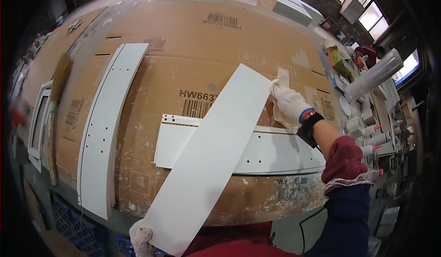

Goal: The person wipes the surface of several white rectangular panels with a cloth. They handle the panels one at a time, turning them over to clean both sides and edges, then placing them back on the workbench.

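1. Long white panel [209,160] lying diagonally across a drilled white board [271,153] on the cardboard-covered bench [193,41]; bare cardboard beyond its far edge.
2. Right hand [288,104], gloved, arm extended, fingers closed on a cloth [281,80] at the panel's far end.
3. Left hand [141,239], gloved, gripping the near corner.

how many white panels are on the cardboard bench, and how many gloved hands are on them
White panels: 3 – diagonal panel, drilled panel under it, long panel at left
Gloved hands: 2 – left hand, right hand
Total: 5
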The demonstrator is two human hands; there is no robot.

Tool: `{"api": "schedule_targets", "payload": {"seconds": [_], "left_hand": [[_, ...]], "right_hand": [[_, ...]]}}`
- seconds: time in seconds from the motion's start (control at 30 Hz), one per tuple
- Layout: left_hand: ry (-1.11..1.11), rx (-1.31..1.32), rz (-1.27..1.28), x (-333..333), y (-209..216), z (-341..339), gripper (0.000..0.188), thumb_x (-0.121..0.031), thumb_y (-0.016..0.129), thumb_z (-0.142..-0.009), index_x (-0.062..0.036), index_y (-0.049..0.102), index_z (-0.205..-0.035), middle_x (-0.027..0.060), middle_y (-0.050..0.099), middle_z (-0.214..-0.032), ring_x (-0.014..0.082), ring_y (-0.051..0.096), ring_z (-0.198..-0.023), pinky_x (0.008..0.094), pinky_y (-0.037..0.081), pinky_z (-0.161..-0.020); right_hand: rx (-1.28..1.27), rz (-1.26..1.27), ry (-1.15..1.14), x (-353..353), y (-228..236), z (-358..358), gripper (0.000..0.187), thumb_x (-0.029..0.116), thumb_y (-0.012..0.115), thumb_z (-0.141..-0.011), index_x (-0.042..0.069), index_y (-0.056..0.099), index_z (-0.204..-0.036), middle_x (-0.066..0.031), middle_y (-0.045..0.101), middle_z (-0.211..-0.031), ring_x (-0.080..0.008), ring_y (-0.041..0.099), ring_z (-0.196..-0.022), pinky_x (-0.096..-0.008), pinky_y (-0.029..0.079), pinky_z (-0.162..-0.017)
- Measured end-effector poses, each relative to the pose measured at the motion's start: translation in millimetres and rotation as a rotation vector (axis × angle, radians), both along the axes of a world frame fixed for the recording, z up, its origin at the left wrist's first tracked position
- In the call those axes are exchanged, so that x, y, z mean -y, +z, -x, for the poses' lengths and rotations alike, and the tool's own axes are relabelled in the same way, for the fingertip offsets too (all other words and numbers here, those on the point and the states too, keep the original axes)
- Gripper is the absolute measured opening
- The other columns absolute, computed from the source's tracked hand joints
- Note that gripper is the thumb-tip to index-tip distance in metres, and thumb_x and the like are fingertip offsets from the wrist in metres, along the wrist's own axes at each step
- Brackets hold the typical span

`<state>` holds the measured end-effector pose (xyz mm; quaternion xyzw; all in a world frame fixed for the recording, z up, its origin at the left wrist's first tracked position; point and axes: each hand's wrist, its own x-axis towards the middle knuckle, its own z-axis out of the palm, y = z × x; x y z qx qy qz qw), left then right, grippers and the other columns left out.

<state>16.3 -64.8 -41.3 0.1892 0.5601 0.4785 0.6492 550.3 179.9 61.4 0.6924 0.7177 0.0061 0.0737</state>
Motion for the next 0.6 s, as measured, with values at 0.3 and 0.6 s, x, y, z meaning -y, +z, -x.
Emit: {"api": "schedule_targets", "payload": {"seconds": [0.3, 0.6], "left_hand": [[0.076, 0.246, -0.092, -16, 35, -37, 0.063, -0.020, 0.069, -0.081, 0.0106, 0.044, -0.131, 0.0209, 0.057, -0.123, 0.0300, 0.059, -0.111, 0.0422, 0.050, -0.094], [0.069, 0.323, -0.112, -12, 41, -45, 0.072, -0.042, 0.055, -0.094, 0.0113, 0.034, -0.138, 0.0233, 0.048, -0.136, 0.0318, 0.052, -0.122, 0.0450, 0.044, -0.103]], "right_hand": [[-0.363, -0.550, 0.073, -61, 50, 0, 0.023, 0.020, 0.052, -0.091, 0.009, 0.057, -0.111, -0.0193, 0.063, -0.104, -0.0404, 0.059, -0.100, -0.0449, 0.048, -0.083], [-0.374, -0.154, 0.328, -12, -10, 112, 0.025, 0.024, 0.056, -0.090, 0.007, 0.055, -0.109, -0.0192, 0.060, -0.100, -0.0400, 0.061, -0.090, -0.0472, 0.050, -0.076]]}}
